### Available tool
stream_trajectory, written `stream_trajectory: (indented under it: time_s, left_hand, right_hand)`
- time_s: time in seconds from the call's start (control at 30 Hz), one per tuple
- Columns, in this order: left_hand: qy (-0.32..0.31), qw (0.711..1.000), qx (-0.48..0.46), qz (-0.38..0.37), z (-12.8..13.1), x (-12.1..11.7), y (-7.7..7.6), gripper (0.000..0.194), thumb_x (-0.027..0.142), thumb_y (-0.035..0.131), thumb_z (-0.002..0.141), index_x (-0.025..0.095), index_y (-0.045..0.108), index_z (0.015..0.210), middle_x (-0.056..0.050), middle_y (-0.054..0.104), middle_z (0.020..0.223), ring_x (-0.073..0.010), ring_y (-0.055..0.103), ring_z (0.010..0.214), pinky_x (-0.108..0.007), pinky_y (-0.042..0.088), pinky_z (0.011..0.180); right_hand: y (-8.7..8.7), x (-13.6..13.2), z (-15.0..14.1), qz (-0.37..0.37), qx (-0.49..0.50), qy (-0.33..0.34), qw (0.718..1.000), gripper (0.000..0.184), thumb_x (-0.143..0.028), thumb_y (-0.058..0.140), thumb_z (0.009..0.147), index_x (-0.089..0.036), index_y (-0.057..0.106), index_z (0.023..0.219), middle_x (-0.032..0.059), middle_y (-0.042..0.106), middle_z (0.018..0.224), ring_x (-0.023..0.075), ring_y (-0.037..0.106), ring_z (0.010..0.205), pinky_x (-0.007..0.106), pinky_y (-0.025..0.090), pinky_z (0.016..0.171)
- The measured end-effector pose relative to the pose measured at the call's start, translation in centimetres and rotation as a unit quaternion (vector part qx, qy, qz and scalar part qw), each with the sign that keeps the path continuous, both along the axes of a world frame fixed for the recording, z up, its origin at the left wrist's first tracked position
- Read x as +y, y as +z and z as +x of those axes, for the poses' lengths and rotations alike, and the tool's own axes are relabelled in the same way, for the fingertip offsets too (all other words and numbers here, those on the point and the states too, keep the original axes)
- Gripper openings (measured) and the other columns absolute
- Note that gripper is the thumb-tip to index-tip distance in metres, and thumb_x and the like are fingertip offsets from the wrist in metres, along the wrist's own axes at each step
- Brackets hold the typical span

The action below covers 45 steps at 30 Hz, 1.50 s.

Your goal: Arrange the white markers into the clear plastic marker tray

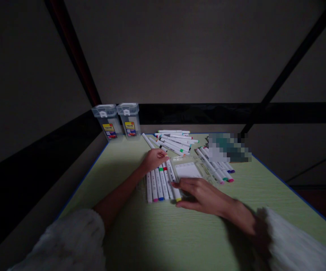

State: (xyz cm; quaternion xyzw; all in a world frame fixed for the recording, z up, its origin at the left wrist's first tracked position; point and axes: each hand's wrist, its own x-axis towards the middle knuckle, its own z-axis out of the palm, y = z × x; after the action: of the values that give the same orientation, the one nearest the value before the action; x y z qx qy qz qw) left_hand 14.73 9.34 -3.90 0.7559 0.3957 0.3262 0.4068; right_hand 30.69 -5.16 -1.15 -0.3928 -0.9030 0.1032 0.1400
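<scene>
A row of white markers (157,188) lies side by side in one half of a clear plastic case (181,161); their near ends show pink, blue and other colours. At the right of this row is a white marker with a yellow end (171,170). My left hand (153,160) has its fingers curled closed at that marker's far end. My right hand (202,194) touches its near end, forefinger on the barrel and thumb by the yellow tip. A white sheet (188,170) shows in the case's other half, partly behind my right hand.
A loose heap of white markers (175,143) lies at the back of the green table (163,233). More markers (215,165) lie at right, beside a pixelated patch. Two clear lidded boxes (115,131) stand at the back left, near the wall.
</scene>
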Motion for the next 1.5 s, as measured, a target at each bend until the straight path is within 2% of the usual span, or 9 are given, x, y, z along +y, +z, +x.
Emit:
stream_trajectory:
  time_s: [0.3,0.5,0.7,0.87,1.5]
  left_hand:
    - [-0.003,1.000,0.007,-0.004,0.0,-0.1,0.3,0.009,0.016,0.060,0.064,0.009,0.060,0.069,-0.001,0.060,0.059,-0.0107,0.056,0.057,-0.021,0.045,0.056]
    - [-0.007,1.000,0.004,-0.014,0.0,0.1,0.1,0.008,0.016,0.060,0.063,0.009,0.059,0.068,0.000,0.059,0.057,-0.0092,0.054,0.055,-0.019,0.043,0.053]
    - [-0.013,1.000,0.009,-0.023,-0.6,0.2,0.9,0.006,0.014,0.061,0.061,0.009,0.059,0.064,0.000,0.059,0.056,-0.0088,0.054,0.053,-0.018,0.043,0.051]
    - [-0.017,0.999,0.017,-0.033,-1.0,0.3,1.4,0.006,0.013,0.062,0.059,0.010,0.059,0.063,0.001,0.059,0.054,-0.0083,0.054,0.052,-0.017,0.044,0.049]
    - [0.002,1.000,0.020,-0.020,-0.7,0.5,0.8,0.006,0.014,0.063,0.058,0.010,0.059,0.062,0.000,0.060,0.055,-0.0090,0.055,0.053,-0.018,0.045,0.050]
  right_hand:
    - [-0.1,0.1,-0.2,-0.038,0.048,-0.008,0.998,0.041,-0.039,0.048,0.081,-0.009,0.052,0.109,0.0048,0.054,0.079,0.0138,0.049,0.067,0.026,0.039,0.061]
    - [0.0,0.0,-0.2,-0.034,0.046,-0.005,0.998,0.042,-0.038,0.048,0.081,-0.010,0.050,0.112,0.0061,0.055,0.083,0.0150,0.050,0.071,0.027,0.041,0.064]
    - [0.3,-0.2,-0.7,-0.028,0.027,-0.008,0.999,0.043,-0.038,0.045,0.083,-0.011,0.048,0.116,0.0074,0.055,0.086,0.0157,0.052,0.073,0.027,0.043,0.065]
    - [0.1,-0.2,-1.0,-0.013,0.022,-0.008,1.000,0.044,-0.038,0.043,0.084,-0.011,0.046,0.119,0.0085,0.055,0.089,0.0169,0.053,0.077,0.030,0.045,0.068]
    - [0.0,-0.3,-0.9,0.078,-0.034,-0.013,0.996,0.045,-0.044,0.038,0.085,-0.012,0.050,0.114,0.0078,0.056,0.083,0.0182,0.051,0.075,0.031,0.042,0.066]
